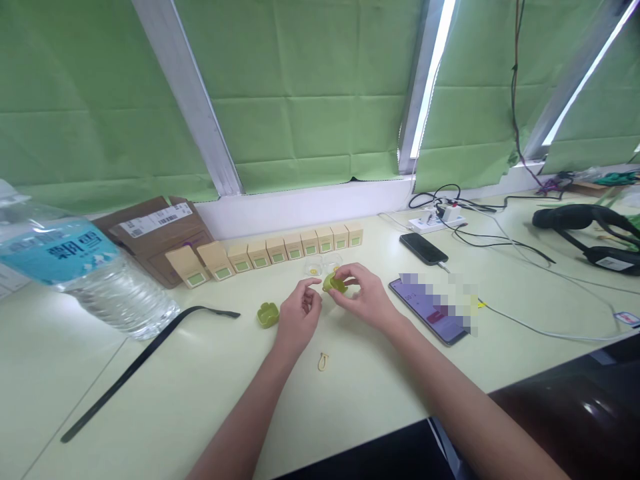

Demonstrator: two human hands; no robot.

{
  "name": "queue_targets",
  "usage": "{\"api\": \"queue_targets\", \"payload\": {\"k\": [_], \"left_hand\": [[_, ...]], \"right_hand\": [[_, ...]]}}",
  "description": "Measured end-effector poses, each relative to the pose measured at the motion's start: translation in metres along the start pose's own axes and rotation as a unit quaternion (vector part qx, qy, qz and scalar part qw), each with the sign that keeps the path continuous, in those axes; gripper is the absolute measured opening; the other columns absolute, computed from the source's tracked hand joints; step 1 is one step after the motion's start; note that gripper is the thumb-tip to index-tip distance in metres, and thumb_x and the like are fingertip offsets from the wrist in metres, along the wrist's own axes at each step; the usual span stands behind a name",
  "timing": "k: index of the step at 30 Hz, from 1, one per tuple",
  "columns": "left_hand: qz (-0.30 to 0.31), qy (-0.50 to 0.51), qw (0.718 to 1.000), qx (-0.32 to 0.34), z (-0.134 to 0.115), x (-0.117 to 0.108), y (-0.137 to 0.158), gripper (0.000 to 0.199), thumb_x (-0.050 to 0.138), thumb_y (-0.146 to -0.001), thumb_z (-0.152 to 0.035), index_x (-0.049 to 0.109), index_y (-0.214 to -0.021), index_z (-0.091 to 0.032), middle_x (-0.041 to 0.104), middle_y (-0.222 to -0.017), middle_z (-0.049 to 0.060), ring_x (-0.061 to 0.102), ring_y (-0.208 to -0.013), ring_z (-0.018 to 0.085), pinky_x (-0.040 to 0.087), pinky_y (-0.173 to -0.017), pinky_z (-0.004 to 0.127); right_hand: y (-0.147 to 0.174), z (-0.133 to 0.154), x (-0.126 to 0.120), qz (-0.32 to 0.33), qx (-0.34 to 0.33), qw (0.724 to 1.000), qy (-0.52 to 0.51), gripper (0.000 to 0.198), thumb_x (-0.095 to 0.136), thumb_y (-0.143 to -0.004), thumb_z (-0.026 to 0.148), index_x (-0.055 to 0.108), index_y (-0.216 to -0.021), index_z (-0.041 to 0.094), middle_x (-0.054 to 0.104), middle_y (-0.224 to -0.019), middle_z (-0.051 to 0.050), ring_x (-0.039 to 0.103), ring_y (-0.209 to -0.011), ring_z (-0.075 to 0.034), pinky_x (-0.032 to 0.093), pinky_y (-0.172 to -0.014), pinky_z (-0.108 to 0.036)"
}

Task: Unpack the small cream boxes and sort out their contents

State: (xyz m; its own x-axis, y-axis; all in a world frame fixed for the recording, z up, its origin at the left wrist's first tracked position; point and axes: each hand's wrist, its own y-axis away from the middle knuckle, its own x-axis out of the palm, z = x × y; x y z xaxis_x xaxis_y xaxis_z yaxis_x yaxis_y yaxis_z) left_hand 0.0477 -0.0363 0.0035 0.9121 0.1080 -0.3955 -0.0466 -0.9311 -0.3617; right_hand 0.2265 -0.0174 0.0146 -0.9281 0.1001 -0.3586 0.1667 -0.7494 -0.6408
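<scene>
I hold an olive-green, lobed case piece point(334, 284) between the thumb and fingers of my right hand point(364, 293); it sits tilted, partly covered by those fingers, and its side toward my left hand point(300, 308) shows. Just beyond my left hand, on the side away from my grip, rests a matching green cup point(268, 316), hollow side up, its rim scalloped like a flower. Nearer to me than my grip, between my forearms, a small pale-yellow loop point(323, 362) lies flat, narrow and closed into a teardrop
</scene>
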Motion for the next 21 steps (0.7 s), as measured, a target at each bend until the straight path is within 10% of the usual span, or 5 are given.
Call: {"api": "queue_targets", "payload": {"k": [21], "left_hand": [[-0.064, -0.107, 0.977, 0.175, 0.0061, -0.0058, 0.0007, 0.014, 0.064, -0.09, -0.028, 0.076, -0.094, -0.022, 0.077, -0.086, 0.002, 0.068, -0.071, 0.014, 0.053, -0.069, 0.027]], "right_hand": [[0.0003, 0.0086, 0.0018, 0.034, 0.092, 0.994, -0.041, 0.018, 0.065, -0.088, 0.038, 0.067, -0.092, 0.02, 0.073, -0.091, -0.003, 0.071, -0.083, -0.016, 0.061, -0.079, -0.03]]}}
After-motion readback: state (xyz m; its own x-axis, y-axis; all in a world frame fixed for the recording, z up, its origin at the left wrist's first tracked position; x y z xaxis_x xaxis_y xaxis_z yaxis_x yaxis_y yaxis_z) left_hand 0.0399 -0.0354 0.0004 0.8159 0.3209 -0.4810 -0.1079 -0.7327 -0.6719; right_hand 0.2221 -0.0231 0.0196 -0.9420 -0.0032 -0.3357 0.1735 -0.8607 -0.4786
